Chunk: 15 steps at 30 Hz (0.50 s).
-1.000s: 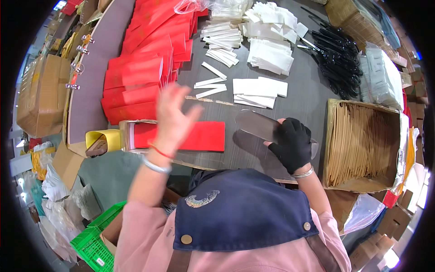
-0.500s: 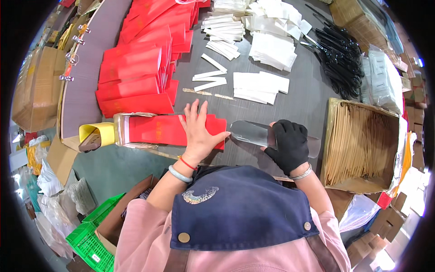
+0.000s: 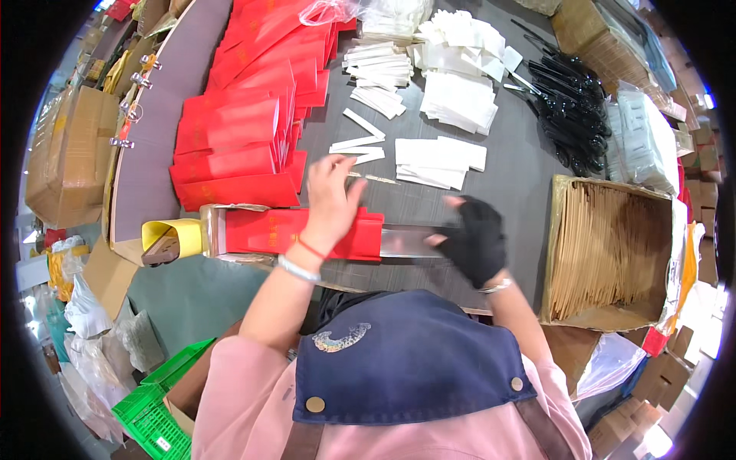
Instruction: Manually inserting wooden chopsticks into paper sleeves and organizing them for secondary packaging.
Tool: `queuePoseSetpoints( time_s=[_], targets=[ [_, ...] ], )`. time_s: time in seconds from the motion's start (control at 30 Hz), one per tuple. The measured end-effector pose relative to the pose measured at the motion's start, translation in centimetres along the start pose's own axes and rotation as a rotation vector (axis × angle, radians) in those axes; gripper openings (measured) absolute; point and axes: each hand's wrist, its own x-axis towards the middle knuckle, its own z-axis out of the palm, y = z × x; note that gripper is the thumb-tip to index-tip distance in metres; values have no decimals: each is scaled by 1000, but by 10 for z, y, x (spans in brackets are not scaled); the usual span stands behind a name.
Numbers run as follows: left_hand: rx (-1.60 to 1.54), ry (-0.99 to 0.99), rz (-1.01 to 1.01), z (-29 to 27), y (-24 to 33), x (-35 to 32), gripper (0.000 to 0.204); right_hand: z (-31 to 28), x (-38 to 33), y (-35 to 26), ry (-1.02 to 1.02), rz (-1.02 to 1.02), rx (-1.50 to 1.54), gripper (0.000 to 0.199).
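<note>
A red paper sleeve [image 3: 261,230] with gold print lies flat in front of me. A clear plastic sheet [image 3: 406,242] sticks out of its right end, the rest of it hidden. My left hand [image 3: 331,201] is over the sleeve, thumb apart from the fingers, its fingertips beside the lowest of a few loose white strips [image 3: 359,142]. My right hand [image 3: 477,241], in a black fingerless glove and smeared by motion, is at the plastic's right end. Its bare thumb and forefinger are spread apart, the thumb close to the sheet.
Stacked red sleeves [image 3: 238,130] fill the left back. White cards [image 3: 438,159] and strip piles [image 3: 379,65] lie mid-table. Black handled items [image 3: 571,115] heap at the right, behind a carton of brown card pieces [image 3: 609,249]. A yellow holder [image 3: 172,238] stands at the left edge.
The clear plastic sheet has slid left, mostly into the red sleeve. My left hand has lifted from the sleeve's right end toward the white strips. My right hand has moved slightly left.
</note>
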Motion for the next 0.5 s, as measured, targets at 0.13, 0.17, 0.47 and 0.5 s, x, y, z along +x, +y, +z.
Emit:
queuePoseSetpoints(
  time_s=[0.13, 0.17, 0.47, 0.5],
  targets=[
    [160, -96, 72, 5, -35, 26, 21, -65, -48, 90, 401, 268, -118, 36],
    [159, -122, 140, 5, -40, 29, 16, -82, -71, 122, 491, 356, -171, 32],
    [-66, -60, 277, 44, 23, 56, 14, -129, -177, 203, 357, 922, -198, 43],
    [-51, -61, 308, 54, 33, 61, 19, -130, -171, 201, 351, 970, -172, 38]
  ],
)
